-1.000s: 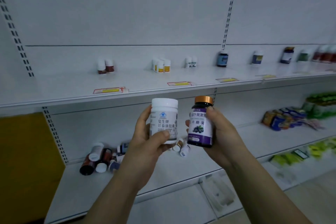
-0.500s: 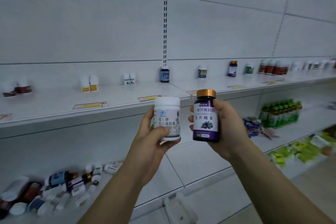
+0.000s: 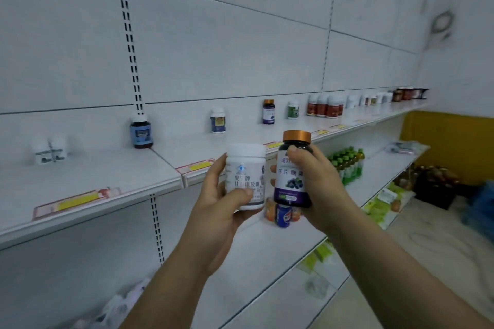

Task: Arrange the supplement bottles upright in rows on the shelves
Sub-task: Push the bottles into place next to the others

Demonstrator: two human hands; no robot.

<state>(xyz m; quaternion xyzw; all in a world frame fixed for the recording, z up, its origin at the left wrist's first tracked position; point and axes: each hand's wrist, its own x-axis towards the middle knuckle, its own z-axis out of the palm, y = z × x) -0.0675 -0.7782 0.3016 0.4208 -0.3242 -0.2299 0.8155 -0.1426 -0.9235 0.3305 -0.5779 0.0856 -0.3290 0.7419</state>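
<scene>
1. Left hand [image 3: 219, 203] is wrapped round a white supplement bottle [image 3: 246, 176], thumb laid across the lower label and fingers behind. The bottle is upright with its print facing the person.
2. Right hand [image 3: 318, 184] is clamped on a dark copper-capped bottle [image 3: 292, 176] with a purple label, thumb pressed near its shoulder. This one is upright too, just beside the white one, with fingertips showing between them.
3. Both forearms rise from the bottom of the view and the wrists are cocked back. The pair hangs in the air in front of the top shelf [image 3: 93, 181], on no shelf yet. I take it the labels are turned this way so they can be read and matched.
4. Along the back of that shelf, bottles stand upright in small groups, well apart: a blue-labelled brown bottle [image 3: 141, 132], a white-capped bottle [image 3: 217, 121], and a cluster of red-labelled bottles [image 3: 324, 107].
5. A purple-labelled bottle [image 3: 268, 112] with a copper cap stands alone there. It looks like the same kind as the one in the right hand, so that is probably where it belongs.
6. Drink cans [image 3: 283, 215] sit on the shelf below, partly hidden by the hands. Green drink bottles [image 3: 347, 163] stand further right.
</scene>
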